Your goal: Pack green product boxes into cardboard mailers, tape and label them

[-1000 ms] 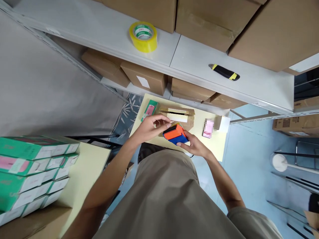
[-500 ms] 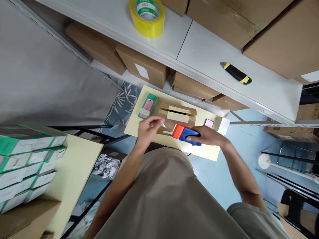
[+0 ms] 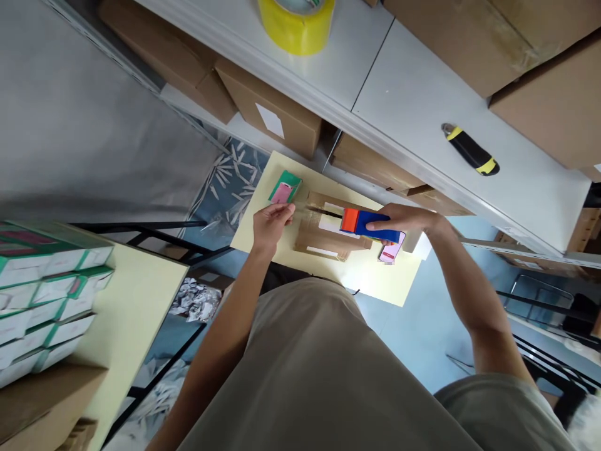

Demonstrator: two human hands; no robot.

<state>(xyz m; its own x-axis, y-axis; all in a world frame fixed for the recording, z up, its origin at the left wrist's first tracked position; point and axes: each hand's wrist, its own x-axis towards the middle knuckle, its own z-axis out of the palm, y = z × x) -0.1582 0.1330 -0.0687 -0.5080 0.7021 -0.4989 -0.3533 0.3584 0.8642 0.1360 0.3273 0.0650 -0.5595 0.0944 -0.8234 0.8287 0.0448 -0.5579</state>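
Observation:
A cardboard box [image 3: 323, 243] with white labels lies on the pale yellow table, a dark gap showing along its top. My right hand [image 3: 406, 219] grips a blue and orange tape dispenser [image 3: 375, 227] above the box's right side. On the left, my left hand [image 3: 271, 224] pinches the end of a faint clear strip of tape [image 3: 303, 206], which stretches toward the dispenser over the box. The strip is blurred and hard to see. Beyond my left fingers is a green box with a pink front [image 3: 284, 186]. Below the dispenser lies a phone [image 3: 391, 250] with a pink screen.
Overhead, a grey shelf [image 3: 370, 94] holds a yellow tape roll [image 3: 300, 28], a utility knife [image 3: 471, 149] and large cartons [image 3: 554, 100]. Stacked green and white boxes [image 3: 51, 300] stand on a side table [image 3: 145, 282] at left. More cartons [image 3: 277, 119] sit on the lower shelf.
My hands have moved apart, the right one carrying the dispenser to the right and up, with clear tape now stretched between them. The camera view has shifted slightly.

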